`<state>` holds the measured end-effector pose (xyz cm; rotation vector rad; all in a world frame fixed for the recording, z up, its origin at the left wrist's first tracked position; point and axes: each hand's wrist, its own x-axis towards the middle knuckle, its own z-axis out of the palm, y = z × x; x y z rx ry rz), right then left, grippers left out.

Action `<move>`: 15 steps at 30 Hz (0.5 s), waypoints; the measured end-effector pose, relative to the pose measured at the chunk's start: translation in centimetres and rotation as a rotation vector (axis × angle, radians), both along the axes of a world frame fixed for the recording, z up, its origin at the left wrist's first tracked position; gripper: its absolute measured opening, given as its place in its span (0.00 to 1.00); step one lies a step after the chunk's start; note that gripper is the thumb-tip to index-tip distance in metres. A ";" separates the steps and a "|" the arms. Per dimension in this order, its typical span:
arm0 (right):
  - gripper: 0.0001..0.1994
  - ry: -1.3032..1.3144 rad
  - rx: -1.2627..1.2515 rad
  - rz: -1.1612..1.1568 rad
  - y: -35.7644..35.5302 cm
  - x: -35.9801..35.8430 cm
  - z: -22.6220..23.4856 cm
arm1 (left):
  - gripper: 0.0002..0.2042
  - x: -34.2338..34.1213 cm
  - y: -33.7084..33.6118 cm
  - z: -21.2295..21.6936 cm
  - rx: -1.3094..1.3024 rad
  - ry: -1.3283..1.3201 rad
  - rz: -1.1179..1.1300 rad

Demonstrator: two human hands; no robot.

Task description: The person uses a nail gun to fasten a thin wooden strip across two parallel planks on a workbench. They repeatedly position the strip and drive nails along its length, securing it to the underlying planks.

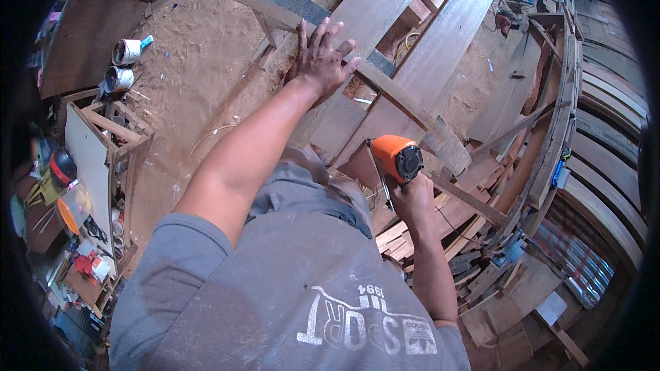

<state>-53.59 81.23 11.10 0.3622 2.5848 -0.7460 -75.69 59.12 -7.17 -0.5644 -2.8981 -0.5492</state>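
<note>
My left hand (322, 60) lies with its fingers spread on a wooden crosspiece, beside the near part of a long pale plank (381, 3). My right hand (414, 200) is wrapped round the handle of an orange and black nail gun (393, 154). The gun is over the near end of a second long plank (450, 38), close to my body. Whether its nose touches the wood cannot be made out. Under the planks runs the narrow wooden crosspiece (395, 94), ending in a wider block at the right.
Two paint-marked cans (126, 52) stand on the sandy floor at the left, one with a brush. A cluttered bench (89, 158) is at the far left. Stacked timber (405, 237) lies below the gun. A long wooden frame (550, 144) and boards line the right side.
</note>
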 end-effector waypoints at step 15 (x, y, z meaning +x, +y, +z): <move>0.14 0.020 -0.008 -0.065 0.6 0.7 -0.5 | 0.23 0.1 -0.2 0.2 0.024 -0.012 -0.005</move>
